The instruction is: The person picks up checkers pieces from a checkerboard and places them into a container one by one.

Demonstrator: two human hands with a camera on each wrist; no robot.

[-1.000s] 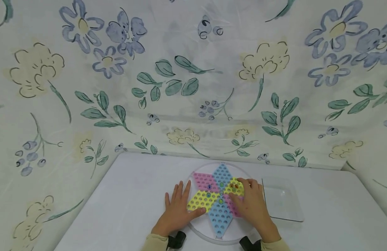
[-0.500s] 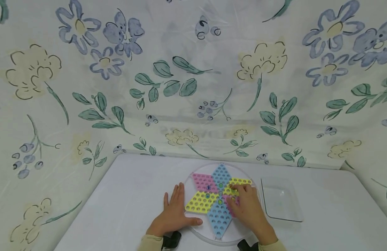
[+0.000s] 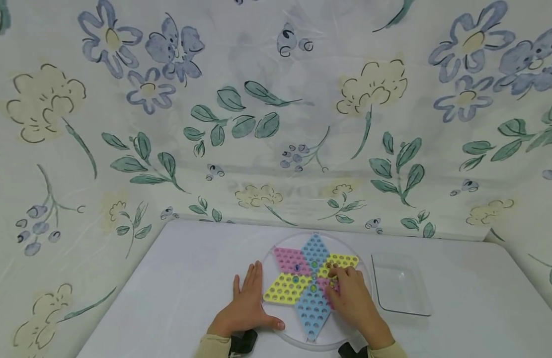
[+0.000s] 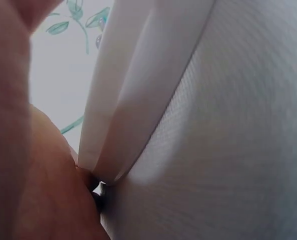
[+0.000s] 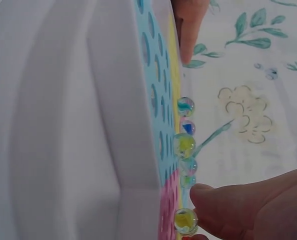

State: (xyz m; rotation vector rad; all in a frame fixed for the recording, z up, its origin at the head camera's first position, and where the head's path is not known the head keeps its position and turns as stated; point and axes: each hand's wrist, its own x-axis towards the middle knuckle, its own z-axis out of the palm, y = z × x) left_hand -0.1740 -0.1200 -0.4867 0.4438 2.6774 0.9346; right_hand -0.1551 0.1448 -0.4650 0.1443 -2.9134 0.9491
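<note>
A star-shaped peg board (image 3: 315,248) with pink, blue and yellow sections sits in a round white tray (image 3: 270,258). A few glass marbles (image 3: 296,267) rest in holes near its centre. My left hand (image 3: 248,298) lies flat on the table beside the board, its thumb at the tray's rim (image 4: 133,100). My right hand (image 3: 344,289) rests on the board's right side, with its fingers curled over the pink section. In the right wrist view a row of marbles (image 5: 184,145) stands on the board (image 5: 148,75), and my fingertips (image 5: 223,202) pinch a yellow marble (image 5: 186,220).
A clear, shallow rectangular tray (image 3: 401,286) lies right of the board. The white table (image 3: 191,268) ends at a flower-printed cloth (image 3: 276,124) that hangs behind and at both sides.
My left hand slid off the yellow section onto the table. My right hand drew back from the right yellow point toward the pink section near the centre.
</note>
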